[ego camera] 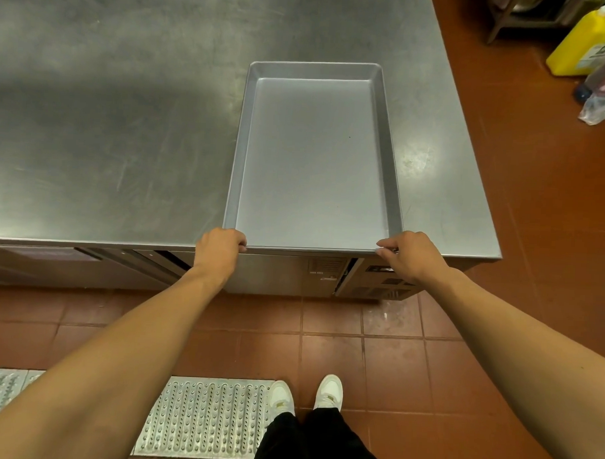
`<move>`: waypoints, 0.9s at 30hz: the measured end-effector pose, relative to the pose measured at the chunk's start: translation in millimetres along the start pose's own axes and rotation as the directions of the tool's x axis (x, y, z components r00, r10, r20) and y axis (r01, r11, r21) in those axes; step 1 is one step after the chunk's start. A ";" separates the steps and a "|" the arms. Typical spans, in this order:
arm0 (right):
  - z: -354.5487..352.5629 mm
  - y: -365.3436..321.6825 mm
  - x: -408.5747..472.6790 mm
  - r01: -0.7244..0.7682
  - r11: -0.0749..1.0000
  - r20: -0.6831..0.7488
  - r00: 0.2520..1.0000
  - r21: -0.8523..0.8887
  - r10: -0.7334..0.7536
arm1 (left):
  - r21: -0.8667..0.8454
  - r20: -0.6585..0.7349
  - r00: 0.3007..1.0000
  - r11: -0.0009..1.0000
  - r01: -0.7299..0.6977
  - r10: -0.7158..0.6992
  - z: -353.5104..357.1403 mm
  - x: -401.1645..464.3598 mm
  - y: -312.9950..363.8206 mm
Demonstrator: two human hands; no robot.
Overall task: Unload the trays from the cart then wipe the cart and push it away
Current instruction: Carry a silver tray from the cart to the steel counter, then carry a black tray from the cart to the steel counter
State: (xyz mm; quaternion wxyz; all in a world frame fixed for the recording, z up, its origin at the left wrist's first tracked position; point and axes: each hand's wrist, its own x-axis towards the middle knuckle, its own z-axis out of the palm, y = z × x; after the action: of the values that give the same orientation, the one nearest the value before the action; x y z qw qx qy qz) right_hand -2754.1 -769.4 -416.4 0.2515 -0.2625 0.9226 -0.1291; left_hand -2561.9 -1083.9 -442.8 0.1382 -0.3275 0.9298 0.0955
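You are setting a tray (315,157) down at the tabletop's (109,119) near right edge.
Your left hand (220,248) and right hand (408,255) are each pinching a near corner, keeping it level and square.

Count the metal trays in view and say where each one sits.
1. The grey rectangular metal tray lies on the steel worktop, near its right end, gripped at its near corners by the left hand and right hand. The cart is out of view.

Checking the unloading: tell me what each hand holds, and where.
Both hold the tray at its near rim: left hand on the left corner, right hand on the right corner.
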 end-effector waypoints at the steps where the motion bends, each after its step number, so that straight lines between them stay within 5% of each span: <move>1: 0.2 -0.2 0.0 -0.004 1.000 0.000 1.000 -0.001 0.004 | 0.005 0.006 1.000 1.000 -0.001 0.001 -0.1 0.3 0.0; 8: 0.6 -9.4 0.0 -0.032 0.999 -0.020 0.999 0.020 0.032 | 0.021 0.006 0.998 0.997 -0.070 0.070 -13.2 -2.1 2.1; 15: -30.6 -49.7 1.8 0.012 0.991 -0.039 0.999 0.136 -0.007 | -0.295 -0.027 0.996 0.952 -0.085 0.080 -53.2 -4.5 3.2; 27: -177.8 -155.4 -24.6 0.204 0.943 -0.302 0.946 0.264 -0.120 | -0.585 -0.388 0.918 0.746 -0.318 0.087 -246.5 -13.1 2.0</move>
State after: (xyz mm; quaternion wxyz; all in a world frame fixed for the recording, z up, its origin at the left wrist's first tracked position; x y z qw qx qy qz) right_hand -2765.4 -865.9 -199.8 0.1420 -0.2772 0.8947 -0.3202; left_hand -2601.3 -1140.8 -205.9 -0.1531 -0.2615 0.8815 0.3622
